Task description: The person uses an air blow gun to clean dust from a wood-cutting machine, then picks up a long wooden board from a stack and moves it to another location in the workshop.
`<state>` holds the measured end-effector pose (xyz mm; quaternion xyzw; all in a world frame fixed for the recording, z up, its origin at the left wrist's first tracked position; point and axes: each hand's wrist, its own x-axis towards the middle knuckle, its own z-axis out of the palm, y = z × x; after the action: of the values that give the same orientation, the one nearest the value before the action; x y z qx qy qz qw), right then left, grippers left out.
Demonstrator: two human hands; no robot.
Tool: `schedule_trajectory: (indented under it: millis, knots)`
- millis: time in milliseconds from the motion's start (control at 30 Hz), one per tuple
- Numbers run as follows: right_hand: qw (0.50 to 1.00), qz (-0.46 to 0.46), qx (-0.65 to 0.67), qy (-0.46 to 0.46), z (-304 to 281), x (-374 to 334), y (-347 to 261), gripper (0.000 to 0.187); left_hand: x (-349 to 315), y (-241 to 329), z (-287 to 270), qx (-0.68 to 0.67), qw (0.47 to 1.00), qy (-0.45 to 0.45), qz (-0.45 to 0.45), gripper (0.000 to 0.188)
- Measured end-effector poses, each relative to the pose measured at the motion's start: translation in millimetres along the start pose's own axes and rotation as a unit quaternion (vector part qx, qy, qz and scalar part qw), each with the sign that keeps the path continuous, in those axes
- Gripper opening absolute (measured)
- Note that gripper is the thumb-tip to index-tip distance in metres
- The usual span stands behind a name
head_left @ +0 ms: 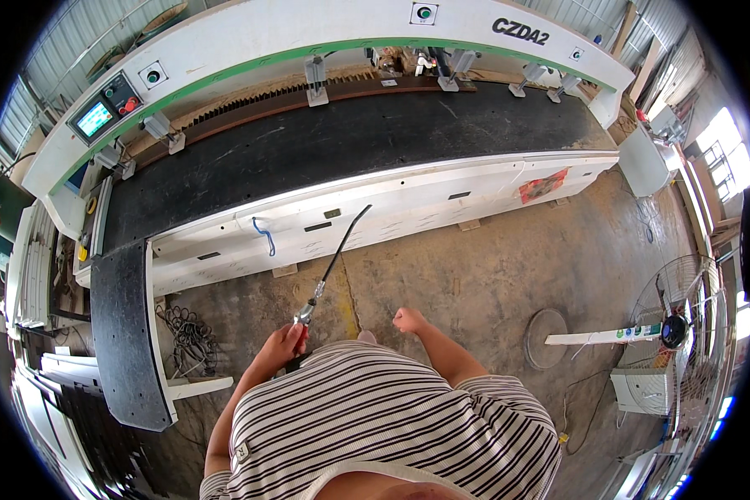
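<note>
My left hand [280, 348] is wrapped round the red handle of an air blow gun [306, 312], in front of my body. The gun has a metal body and a long, thin black nozzle tube that rises forward, its tip overlapping the white front panel [425, 200] of a long machine. My right hand [409, 320] is curled into a loose fist over the floor to the right of the gun. I see nothing in it, and it touches nothing.
Ahead stretches the machine's black work table [325, 150] under a white beam with clamps and a lit control screen [94, 119]. A black side table [129, 333] juts out on the left, with coiled hose [185, 337] beside it. A large fan [673, 332] stands at right.
</note>
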<state>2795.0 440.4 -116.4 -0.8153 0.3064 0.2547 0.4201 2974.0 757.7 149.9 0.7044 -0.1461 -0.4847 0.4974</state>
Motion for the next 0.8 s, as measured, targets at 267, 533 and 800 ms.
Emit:
schedule_trajectory:
  millis: [267,533,800]
  knots:
    - [1.000,0.007,0.015,0.015,-4.5,1.3,3.3,0.027,8.3,1.0,4.2,-0.141,0.990,-0.001,-0.027,0.052]
    - [1.000,-0.015,-0.002,0.024,-4.0,8.5,14.4,0.025,32.1,-24.5,-9.0,-0.177,0.984,0.014,0.030,0.053]
    - [0.999,-0.023,0.003,0.033,-2.7,14.8,31.2,0.025,43.9,-28.0,-2.1,-0.216,0.975,0.033,0.031,0.055]
